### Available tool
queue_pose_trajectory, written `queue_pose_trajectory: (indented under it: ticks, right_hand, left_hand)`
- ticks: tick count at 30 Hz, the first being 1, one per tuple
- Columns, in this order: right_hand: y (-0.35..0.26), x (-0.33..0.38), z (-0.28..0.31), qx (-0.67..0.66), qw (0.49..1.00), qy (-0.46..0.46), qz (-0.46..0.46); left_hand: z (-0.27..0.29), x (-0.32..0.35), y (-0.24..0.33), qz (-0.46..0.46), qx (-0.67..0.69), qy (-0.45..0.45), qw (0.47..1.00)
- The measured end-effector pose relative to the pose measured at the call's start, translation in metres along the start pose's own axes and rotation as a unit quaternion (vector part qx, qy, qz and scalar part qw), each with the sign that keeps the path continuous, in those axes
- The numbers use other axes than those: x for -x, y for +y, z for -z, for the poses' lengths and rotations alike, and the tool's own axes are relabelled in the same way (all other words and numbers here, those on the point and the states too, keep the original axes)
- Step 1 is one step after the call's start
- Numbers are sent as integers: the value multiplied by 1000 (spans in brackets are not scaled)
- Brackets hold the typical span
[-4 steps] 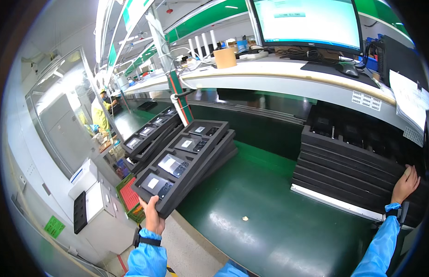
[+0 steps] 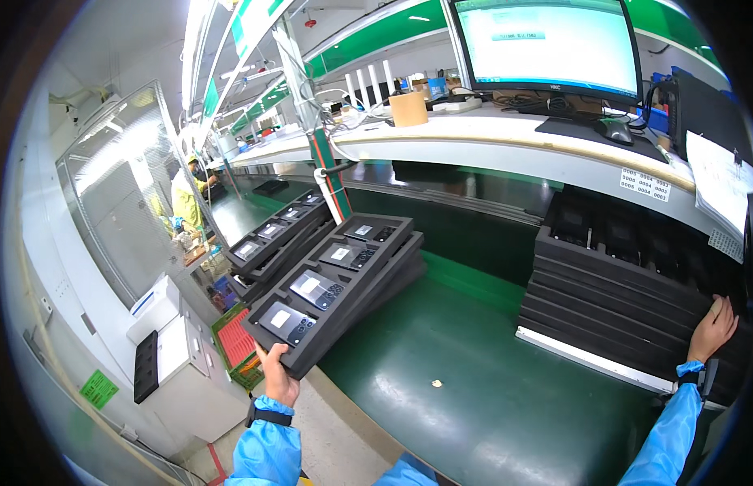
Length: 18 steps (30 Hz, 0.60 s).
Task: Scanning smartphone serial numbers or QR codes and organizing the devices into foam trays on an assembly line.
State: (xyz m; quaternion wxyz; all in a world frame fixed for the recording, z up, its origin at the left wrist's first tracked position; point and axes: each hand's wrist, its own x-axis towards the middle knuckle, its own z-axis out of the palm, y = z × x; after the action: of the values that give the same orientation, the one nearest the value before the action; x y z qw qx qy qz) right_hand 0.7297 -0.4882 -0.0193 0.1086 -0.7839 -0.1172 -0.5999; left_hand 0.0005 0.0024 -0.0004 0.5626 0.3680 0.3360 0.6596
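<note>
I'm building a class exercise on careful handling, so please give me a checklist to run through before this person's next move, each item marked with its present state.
1. Left hand on the black tray: ok, it grips the near corner.
2. Devices seated in the tray: ok, all four lie in their recesses.
3. Tray aligned with those beneath: not ok, the edges are fanned out.
4. Right hand touching the right-hand tray stack: ok, it is at the right end; grip firmness: cannot tell.
5. Green surface free of debris: not ok, a small pale scrap lies there.
</note>
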Motion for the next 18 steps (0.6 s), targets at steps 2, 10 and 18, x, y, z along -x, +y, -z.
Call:
queue_pose_trajectory:
  ticks: [2, 10, 18]
  right_hand:
    - [-5, -4, 0, -8, 1000, 4, -5]
    - [1, -1, -5, -24, 1000, 13, 4]
    - [39, 7, -38, 111, 992, -13, 65]
  left_hand:
    - [-7, 11, -7, -36, 8, 21, 999]
    - [28, 81, -5, -20, 48, 15, 999]
    - [124, 145, -6, 96, 90, 40, 990]
